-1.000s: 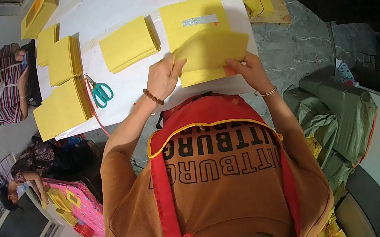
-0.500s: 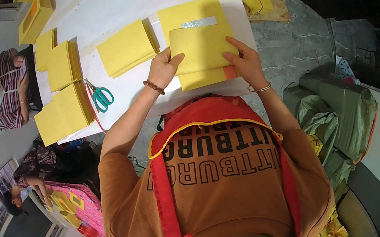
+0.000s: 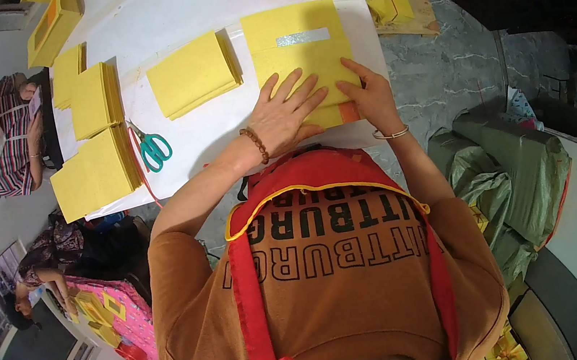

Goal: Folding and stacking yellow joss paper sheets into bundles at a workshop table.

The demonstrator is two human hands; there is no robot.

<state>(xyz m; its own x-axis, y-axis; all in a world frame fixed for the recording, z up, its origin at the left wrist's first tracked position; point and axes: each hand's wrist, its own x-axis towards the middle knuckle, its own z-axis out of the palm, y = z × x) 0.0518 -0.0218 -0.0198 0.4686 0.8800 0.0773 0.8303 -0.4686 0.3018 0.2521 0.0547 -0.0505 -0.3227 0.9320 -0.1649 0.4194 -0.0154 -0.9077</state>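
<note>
A yellow card sheet (image 3: 268, 24) lies at the table's near right, with a silvery strip (image 3: 302, 37) across its upper part. Over its lower part rests a smaller yellow panel (image 3: 317, 65), and an orange patch (image 3: 348, 112) shows near the bottom right corner. My left hand (image 3: 287, 113) is open, pressed flat on the panel with fingers spread. At the panel's right edge, my right hand (image 3: 371, 96) has thumb and forefinger apart, touching the card; its other fingers are partly hidden.
Stacks of yellow card (image 3: 194, 72) lie on the white table (image 3: 156, 8), several more at its left. Green-handled scissors (image 3: 155, 151) lie beside a red ribbon (image 3: 139, 159). Green wrapped bundles (image 3: 513, 172) stand on the right; two people (image 3: 11, 147) are at the left.
The smaller panel has come down onto the larger sheet, slightly lower. My left hand has let go of its left edge and moved across its surface, flattened; my right hand stays at the right edge.
</note>
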